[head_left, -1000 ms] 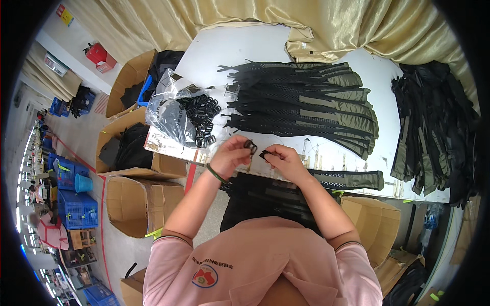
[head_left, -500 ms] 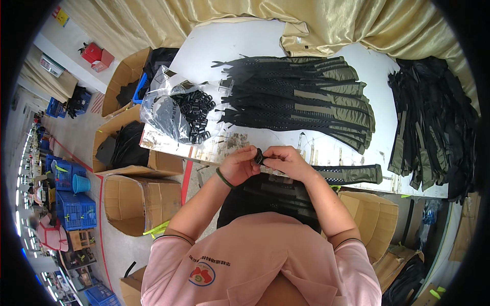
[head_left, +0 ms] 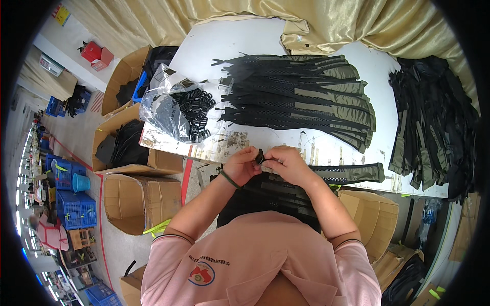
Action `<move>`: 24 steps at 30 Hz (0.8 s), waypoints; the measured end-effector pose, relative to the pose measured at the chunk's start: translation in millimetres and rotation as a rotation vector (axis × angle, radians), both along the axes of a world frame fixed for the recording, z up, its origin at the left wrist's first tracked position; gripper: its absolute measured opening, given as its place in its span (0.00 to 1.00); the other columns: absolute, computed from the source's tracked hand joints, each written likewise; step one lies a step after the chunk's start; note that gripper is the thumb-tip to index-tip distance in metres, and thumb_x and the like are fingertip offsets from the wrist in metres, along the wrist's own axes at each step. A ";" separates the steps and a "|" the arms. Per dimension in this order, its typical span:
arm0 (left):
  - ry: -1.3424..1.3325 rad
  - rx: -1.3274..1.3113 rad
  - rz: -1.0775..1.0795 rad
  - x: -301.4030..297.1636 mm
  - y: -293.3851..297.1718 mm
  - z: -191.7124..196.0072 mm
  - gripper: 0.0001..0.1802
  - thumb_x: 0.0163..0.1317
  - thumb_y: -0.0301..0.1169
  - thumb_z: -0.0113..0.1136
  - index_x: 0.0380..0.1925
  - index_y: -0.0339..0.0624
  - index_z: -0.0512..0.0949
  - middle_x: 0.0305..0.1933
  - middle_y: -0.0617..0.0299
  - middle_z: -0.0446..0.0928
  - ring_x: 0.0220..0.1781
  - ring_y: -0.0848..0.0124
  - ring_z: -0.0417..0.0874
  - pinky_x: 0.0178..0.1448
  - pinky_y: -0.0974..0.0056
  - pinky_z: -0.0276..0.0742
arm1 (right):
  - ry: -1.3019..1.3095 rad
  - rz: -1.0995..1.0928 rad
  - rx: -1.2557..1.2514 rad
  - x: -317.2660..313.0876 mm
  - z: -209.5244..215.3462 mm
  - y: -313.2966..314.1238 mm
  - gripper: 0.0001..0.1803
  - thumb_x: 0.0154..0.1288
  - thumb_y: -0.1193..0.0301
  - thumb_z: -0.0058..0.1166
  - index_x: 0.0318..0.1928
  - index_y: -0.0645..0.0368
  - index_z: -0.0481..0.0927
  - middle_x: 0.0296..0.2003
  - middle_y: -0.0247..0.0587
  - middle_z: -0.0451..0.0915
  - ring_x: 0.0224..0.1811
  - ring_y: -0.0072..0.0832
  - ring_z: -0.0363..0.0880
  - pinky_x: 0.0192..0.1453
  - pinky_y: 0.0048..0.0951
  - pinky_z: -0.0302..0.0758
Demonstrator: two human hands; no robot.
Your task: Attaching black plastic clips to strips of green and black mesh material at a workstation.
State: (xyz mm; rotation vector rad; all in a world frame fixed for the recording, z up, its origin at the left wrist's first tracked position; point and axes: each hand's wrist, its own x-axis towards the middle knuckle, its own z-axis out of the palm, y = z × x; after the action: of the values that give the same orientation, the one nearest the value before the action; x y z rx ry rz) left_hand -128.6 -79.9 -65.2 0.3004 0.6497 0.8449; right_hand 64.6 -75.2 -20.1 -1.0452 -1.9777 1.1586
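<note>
A small black plastic buckle [head_left: 260, 156] is pinched between my two hands at the table's near edge. My left hand [head_left: 241, 166], with a dark green band on its wrist, closes its fingers on the buckle's left side. From the right, my right hand [head_left: 286, 163] is closed with thumb and forefinger on a black strap end at the buckle; the fingers partly hide how the two meet. A black mesh and olive fabric strap [head_left: 352, 174] runs out to the right from under my right hand, along the table edge.
Similar straps [head_left: 301, 97] lie fanned across the white table [head_left: 224, 38]. Left of them, loose black buckles [head_left: 196, 112] spill from a clear plastic bag [head_left: 162, 115]. More dark straps [head_left: 426, 117] hang over the right edge. Cardboard boxes [head_left: 125, 204] stand left and right below the table.
Both hands stay at nearly the same place, with small finger shifts around the buckle. The strap at the right has slid slightly rightward, and a dark end now shows beside my left wrist.
</note>
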 end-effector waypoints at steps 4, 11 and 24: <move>0.008 0.004 0.021 1.7 0.1 -1.0 0.05 0.64 0.32 0.54 0.30 0.47 0.72 0.28 0.66 0.73 0.25 0.73 0.73 0.33 0.66 0.69 | -0.054 -0.039 0.193 -1.8 -3.0 -0.9 0.06 0.55 0.76 0.58 0.35 0.61 0.79 0.26 0.36 0.78 0.31 0.26 0.76 0.38 0.27 0.71; 0.027 -0.015 -0.026 3.3 1.3 8.6 0.05 0.64 0.32 0.53 0.30 0.46 0.72 0.26 0.65 0.73 0.25 0.73 0.73 0.30 0.68 0.68 | 0.457 -0.184 -0.429 -5.6 -0.2 -4.6 0.04 0.56 0.77 0.59 0.33 0.58 0.79 0.24 0.31 0.78 0.27 0.18 0.73 0.32 0.19 0.71; 0.615 0.472 0.185 22.2 2.7 27.1 0.05 0.64 0.26 0.54 0.33 0.38 0.69 0.31 0.63 0.74 0.28 0.77 0.77 0.31 0.73 0.77 | 0.455 -0.154 -0.282 -3.7 1.5 -8.5 0.07 0.55 0.82 0.57 0.36 0.62 0.76 0.26 0.30 0.75 0.28 0.17 0.73 0.33 0.18 0.71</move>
State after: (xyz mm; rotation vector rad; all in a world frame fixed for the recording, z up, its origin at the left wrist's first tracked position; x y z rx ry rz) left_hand -106.4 -77.2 -38.1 0.9627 1.0555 1.0899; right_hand 60.9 -83.7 -18.6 -0.9458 -1.3868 1.4663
